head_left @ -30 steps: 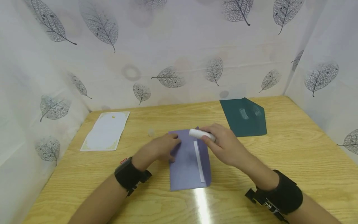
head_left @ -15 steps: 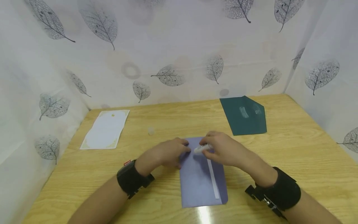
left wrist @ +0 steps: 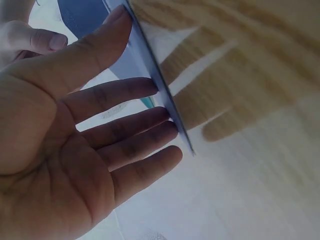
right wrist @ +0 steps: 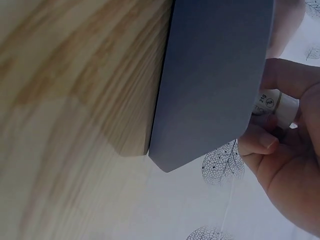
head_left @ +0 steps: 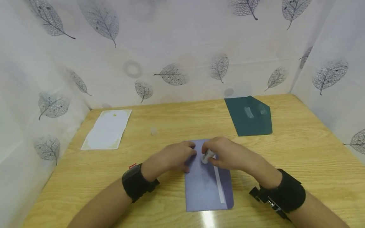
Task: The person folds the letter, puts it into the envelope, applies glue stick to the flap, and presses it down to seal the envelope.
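A purple envelope (head_left: 203, 190) lies on the table, its flap (right wrist: 210, 90) along the right side and slightly raised in the right wrist view. A white strip (head_left: 219, 186) runs beside the flap's fold. My right hand (head_left: 228, 154) grips a white glue stick (head_left: 207, 156) marked 21g, tilted with its lower end at the envelope's upper part. At the envelope's left edge, my left hand (head_left: 178, 155) touches with fingertips; its fingers (left wrist: 120, 95) are spread and nearly straight in the left wrist view.
A dark green envelope (head_left: 251, 122) with two clear patches lies at the back right. White paper with gold corners (head_left: 106, 131) is at the back left. Between them sits a small translucent round piece (head_left: 154, 131). A leaf-patterned curtain (head_left: 182, 41) encloses the table.
The purple envelope has shifted right and toward the person, both hands following. The glue stick has gone from nearly level above it to tilted down at its surface.
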The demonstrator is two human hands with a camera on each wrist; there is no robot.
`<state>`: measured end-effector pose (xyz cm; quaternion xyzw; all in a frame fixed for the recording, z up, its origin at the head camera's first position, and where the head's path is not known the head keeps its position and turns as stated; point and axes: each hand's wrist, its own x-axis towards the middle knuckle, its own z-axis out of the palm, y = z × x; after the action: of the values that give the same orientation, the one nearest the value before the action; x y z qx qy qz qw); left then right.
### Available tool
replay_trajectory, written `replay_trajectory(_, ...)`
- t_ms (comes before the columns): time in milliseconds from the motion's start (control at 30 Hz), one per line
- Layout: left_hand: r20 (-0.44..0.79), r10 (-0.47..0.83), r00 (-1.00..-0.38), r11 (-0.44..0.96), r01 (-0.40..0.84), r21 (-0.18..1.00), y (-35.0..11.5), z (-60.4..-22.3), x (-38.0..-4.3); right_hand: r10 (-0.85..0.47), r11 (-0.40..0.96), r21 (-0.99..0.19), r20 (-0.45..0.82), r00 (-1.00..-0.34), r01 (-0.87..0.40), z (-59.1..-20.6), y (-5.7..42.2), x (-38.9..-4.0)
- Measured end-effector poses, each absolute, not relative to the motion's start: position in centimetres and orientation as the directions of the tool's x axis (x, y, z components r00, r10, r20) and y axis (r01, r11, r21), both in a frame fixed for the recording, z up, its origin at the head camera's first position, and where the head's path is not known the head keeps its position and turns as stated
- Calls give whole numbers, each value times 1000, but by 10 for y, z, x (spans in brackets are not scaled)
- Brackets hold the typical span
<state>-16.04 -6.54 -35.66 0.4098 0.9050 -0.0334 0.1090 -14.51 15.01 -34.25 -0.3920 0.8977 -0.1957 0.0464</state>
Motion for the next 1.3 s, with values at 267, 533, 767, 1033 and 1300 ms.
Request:
replay_trajectory(267, -185, 782, -595, 606, 795, 5, -65, -358, -159, -758, 580, -388, 65, -649, -716, -347, 148, -143)
replay_trajectory(533, -193, 788, -585, 591, 806, -32, -67, -359, -158, -740, 604, -383, 58, -670, -699, -349, 145, -142)
replay_trajectory(767, -189, 778, -599, 602, 797, -51, -66, -360, -157, -738, 623, -348, 34, -674, -700, -347, 144, -139)
replay_trajectory(1033, -208, 757, -619, 623, 780, -54, -65, -358, -156, -737, 643, -362, -55, -673, -675, -339, 142, -132)
replay_trajectory(1300, -198, 756, -624, 627, 777, -58, -65, -358, -156, -800, 557, -440, -56, -597, -705, -338, 142, -132)
